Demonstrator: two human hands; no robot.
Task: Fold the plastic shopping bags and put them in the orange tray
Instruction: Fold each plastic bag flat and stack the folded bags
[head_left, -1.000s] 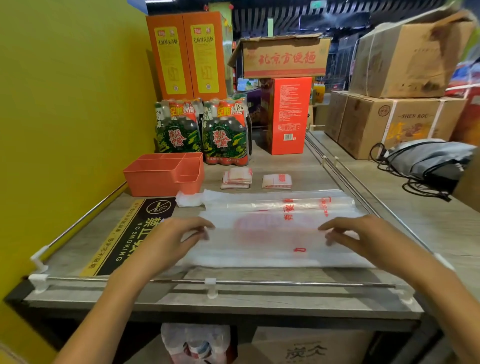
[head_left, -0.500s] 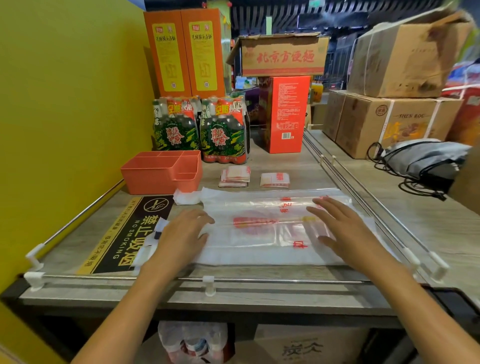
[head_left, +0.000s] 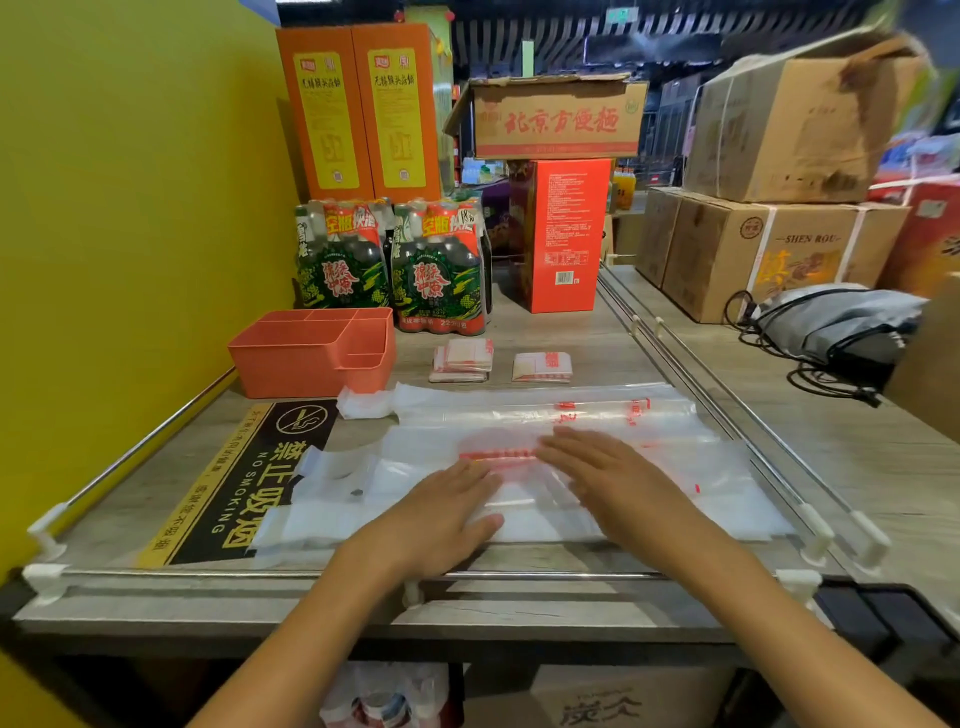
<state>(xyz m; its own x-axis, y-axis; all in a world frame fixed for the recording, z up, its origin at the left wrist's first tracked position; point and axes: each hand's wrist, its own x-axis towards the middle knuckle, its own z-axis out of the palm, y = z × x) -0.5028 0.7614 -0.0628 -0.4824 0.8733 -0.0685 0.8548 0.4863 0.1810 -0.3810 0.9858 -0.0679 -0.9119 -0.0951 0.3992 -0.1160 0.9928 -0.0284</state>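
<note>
Your left hand (head_left: 441, 514) and right hand (head_left: 618, 483) lie flat, fingers straight, pressing side by side on the middle of the clear plastic shopping bag (head_left: 717, 499) spread across the worktop (head_left: 571, 332); a second bag (head_left: 519, 405) lies stretched just behind it; the orange tray (head_left: 291, 358) sits at the back left, beside the yellow wall; two folded bags (head_left: 462, 358) (head_left: 543, 366) rest to the right of the tray, near the bottle packs (head_left: 439, 270); a no-smoking sign (head_left: 244, 493) lies under the near bag's left end.

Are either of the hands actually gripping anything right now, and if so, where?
Nothing is gripped. The left hand and right hand lie flat, fingers straight, pressing the middle of the clear plastic shopping bag with red print.
</note>
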